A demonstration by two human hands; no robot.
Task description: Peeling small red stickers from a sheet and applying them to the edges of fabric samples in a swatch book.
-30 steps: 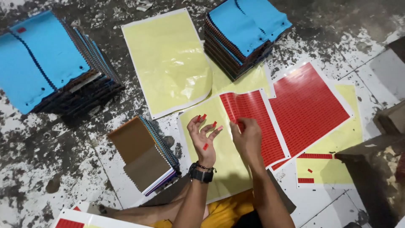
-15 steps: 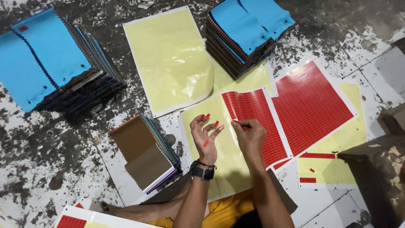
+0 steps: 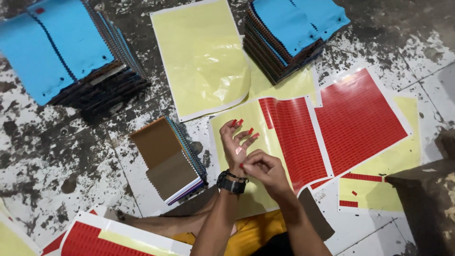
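Head view: the left hand (image 3: 238,142) is held palm-up with fingers spread open, small red stickers (image 3: 250,131) stuck on its fingertips and one on the palm. The right hand (image 3: 263,167) sits just at 5 o'clock of it, fingers curled and pinched at the base of the left palm, seemingly pressing or picking a sticker there; what the pinch actually holds cannot be told. A black wristwatch (image 3: 231,183) is on the left wrist. Both hands hover over a yellow backing sheet (image 3: 241,121) that is half stripped, with the remaining red sticker rows (image 3: 291,137) at 3 o'clock of the hands. A fuller red sticker sheet (image 3: 358,118) lies further out at 2 o'clock. To do this well, each sticker probably wants only a light corner tack on the skin so the glue stays fresh, with stickers kept apart so they don't overlap. A brown swatch book (image 3: 166,159) lies at 9 o'clock, near the hands. Blue-topped swatch stacks sit at 10 o'clock (image 3: 66,52) and 1 o'clock (image 3: 294,33), and an empty yellow sheet (image 3: 201,57) at 12. Surface is a rough concrete floor (image 3: 61,156), patchy white and dark, worn and dirty; the person sits on it.
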